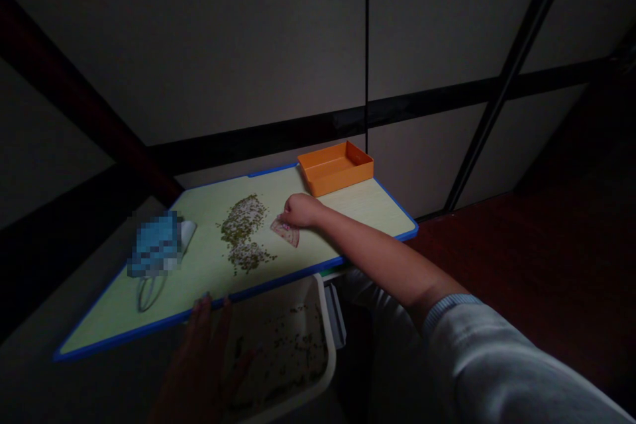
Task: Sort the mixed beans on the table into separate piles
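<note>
From my remote view, one blue item (pixel 155 245) lay at the board's left. My left hand (pixel 199 358) was open at the near edge, fingers spread, holding nothing I could see, beside one white bin (pixel 328 344). One two-lobed patch of small grains (pixel 243 222) covered the middle of the one board (pixel 352 218). Just right of it, my right hand (pixel 300 212) pinched one flat patterned piece (pixel 288 234), its long axis running far left to near right. One orange tray (pixel 342 177) stood far right.
</note>
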`<action>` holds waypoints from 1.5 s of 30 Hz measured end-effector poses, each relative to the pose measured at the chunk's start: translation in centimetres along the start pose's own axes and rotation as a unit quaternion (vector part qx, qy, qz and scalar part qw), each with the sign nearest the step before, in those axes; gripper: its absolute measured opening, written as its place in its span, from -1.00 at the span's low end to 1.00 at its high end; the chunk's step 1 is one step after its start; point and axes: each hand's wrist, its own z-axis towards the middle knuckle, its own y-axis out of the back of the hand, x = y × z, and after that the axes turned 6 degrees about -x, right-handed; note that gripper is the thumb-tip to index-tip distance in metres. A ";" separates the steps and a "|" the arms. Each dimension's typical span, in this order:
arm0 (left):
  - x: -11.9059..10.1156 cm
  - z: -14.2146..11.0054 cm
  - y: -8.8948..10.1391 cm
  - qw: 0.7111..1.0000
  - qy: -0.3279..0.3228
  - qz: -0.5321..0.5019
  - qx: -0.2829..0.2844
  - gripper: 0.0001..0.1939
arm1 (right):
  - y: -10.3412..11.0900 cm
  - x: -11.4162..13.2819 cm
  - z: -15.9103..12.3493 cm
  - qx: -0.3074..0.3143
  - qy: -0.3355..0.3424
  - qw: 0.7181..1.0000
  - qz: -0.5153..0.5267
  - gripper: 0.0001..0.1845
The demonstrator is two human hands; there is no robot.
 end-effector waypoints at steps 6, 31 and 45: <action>0.1 0.0 -0.1 1.000 0.010 0.004 0.004 -0.16 | 0.1 -0.1 -0.1 -0.005 -0.020 1.000 -0.013 -0.59; 0.5 -0.3 -0.2 1.000 0.007 0.005 0.017 -0.12 | 2.8 -2.0 -1.2 -0.028 -0.158 0.987 -0.027 -0.61; 0.7 -0.3 -0.2 1.000 0.006 0.012 0.023 -0.12 | 3.1 -3.5 -1.2 -0.019 -0.170 0.985 -0.032 -0.62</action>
